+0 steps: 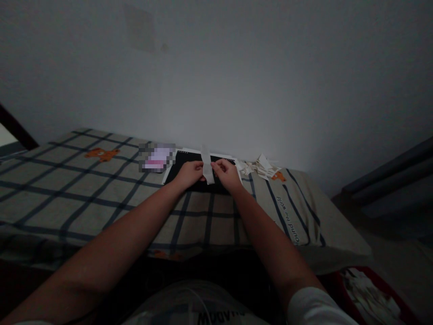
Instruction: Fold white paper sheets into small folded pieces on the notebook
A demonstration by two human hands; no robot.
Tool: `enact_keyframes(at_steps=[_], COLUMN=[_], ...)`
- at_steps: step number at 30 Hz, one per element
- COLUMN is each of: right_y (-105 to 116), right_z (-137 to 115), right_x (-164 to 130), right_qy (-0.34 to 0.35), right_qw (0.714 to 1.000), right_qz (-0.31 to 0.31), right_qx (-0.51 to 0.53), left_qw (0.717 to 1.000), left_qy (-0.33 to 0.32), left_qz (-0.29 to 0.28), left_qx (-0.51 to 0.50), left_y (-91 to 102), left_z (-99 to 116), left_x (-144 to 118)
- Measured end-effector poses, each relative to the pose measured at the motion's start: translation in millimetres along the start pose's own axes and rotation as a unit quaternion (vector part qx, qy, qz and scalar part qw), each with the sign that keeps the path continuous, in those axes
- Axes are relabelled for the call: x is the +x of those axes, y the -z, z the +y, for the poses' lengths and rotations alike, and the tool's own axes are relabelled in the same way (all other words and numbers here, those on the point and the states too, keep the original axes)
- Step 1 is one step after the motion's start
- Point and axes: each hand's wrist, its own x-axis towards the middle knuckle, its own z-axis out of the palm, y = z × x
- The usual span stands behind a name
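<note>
Bedding in a grey check with dark lines (84,189) covers the bed on the left, with an orange bear print (101,155) and, further along, a blurred pinkish patch (156,157) that cannot be made out. At the middle, the left hand (190,173) and right hand (226,174) meet over a black notebook (189,168) lying on a white sheet. Between them stands a narrow paper strip (206,168), upright, pinched at its two edges by narrowly closed fingers. The strip looks thin, light and limp, likely to crease or tear, so it is best taken gently near its edges. To the right lies a heap of paper scraps (262,166), close by but not in the way. A red bin (375,289) sits low at the far right.
</note>
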Motion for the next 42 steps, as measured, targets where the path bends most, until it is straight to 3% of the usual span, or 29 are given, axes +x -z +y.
enact_keyframes(at_steps=[4, 9, 12, 16, 23, 26, 31, 42], right_y=[-7, -7, -4, -2, 1, 0, 0, 0], right_z=[0, 3, 8, 11, 7, 9, 8, 10], right_x=[0, 1, 3, 5, 5, 4, 4, 9], right_qy=[-0.007, -0.008, -0.029, -0.038, 0.07, 0.036, -0.058, -0.125], right_qw=[0.999, 0.999, 0.999, 0.999, 0.997, 0.998, 0.997, 0.986], right_qz=[-0.043, -0.024, -0.022, -0.01, -0.03, -0.036, -0.041, -0.03], right_qx=[0.005, -0.018, 0.018, 0.036, -0.034, -0.03, 0.027, 0.103], left_qw=[0.996, 0.988, 0.992, 0.993, 0.971, 0.962, 0.975, 0.981], left_qy=[-0.055, -0.104, -0.104, -0.035, 0.033, 0.028, 0.047, 0.059], left_qz=[-0.005, -0.022, -0.06, -0.063, -0.03, -0.027, -0.031, -0.035], left_qx=[0.069, 0.114, 0.044, -0.098, -0.233, -0.27, -0.216, -0.182], left_y=[-1.9, -2.8, -4.3, -6.6, -5.5, -5.3, -5.3, -0.2], left_z=[3, 7, 6, 6, 10, 8, 9, 12], left_x=[-5, -8, -7, -3, 0, 0, -2, -4])
